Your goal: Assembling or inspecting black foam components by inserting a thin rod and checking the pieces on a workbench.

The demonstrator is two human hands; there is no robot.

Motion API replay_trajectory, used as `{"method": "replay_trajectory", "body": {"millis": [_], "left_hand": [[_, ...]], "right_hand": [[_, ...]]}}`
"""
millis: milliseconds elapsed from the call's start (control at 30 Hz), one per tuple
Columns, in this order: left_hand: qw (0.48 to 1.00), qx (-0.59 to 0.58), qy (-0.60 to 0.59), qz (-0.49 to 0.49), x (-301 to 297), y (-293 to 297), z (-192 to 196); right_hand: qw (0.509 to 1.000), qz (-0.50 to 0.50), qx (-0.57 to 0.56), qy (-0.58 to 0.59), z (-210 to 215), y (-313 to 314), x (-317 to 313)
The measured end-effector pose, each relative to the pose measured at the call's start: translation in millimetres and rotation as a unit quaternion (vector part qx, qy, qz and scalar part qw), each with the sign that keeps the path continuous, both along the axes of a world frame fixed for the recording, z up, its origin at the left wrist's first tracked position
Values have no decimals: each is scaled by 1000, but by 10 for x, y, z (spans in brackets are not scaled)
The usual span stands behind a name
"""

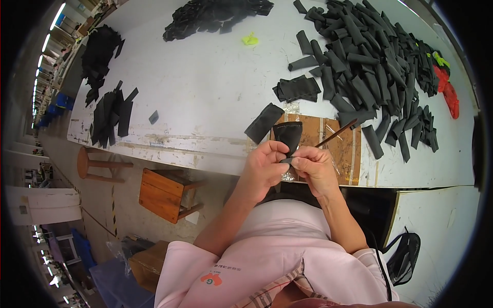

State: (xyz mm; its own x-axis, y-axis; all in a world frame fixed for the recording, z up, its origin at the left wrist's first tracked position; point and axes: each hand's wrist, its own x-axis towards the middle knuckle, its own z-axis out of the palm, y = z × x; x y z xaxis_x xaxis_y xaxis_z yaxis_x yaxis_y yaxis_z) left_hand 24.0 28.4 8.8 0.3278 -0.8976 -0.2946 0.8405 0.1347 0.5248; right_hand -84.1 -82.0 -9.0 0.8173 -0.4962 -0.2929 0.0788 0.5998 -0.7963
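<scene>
Just over the table's front edge, my left hand (pixel 264 165) and my right hand (pixel 317 167) meet fingertip to fingertip. Both pinch a black fabric piece (pixel 288 134) at its gathered lower end, and it fans out above the fingers. A small greyish edge of material (pixel 286 160) shows between the thumbs. From behind my right hand a thin brown stick (pixel 337 132) slants up to the right; whether the fingers hold it I cannot tell. Left of the held piece lies another flat black fabric piece (pixel 264 123).
Under my hands is a brown board (pixel 350 154) with clear tape. A big heap of black fabric tubes (pixel 364 61) covers the table's right side, beside a short stack (pixel 297 89). More black pieces (pixel 110 115) lie far left. A wooden stool (pixel 162 194) stands front left.
</scene>
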Motion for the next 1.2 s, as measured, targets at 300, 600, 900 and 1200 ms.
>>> {"method": "replay_trajectory", "body": {"millis": [300, 600, 900, 1200], "left_hand": [[828, 181, -491, 202, -184, -175, -131], [978, -134, -38, -158, -84, -5, -4], [803, 5, -574, 158, -425, -383, 236], [992, -94, 12, -89, -304, -648, 853]], "right_hand": [[975, 62, 190, -93, -59, 62, 31], [978, -12, 26, -208, 77, 105, -114], [926, -80, -367, -33, 492, -187, -365], [956, -30, -289, -38, 1001, -524, -371]]}}
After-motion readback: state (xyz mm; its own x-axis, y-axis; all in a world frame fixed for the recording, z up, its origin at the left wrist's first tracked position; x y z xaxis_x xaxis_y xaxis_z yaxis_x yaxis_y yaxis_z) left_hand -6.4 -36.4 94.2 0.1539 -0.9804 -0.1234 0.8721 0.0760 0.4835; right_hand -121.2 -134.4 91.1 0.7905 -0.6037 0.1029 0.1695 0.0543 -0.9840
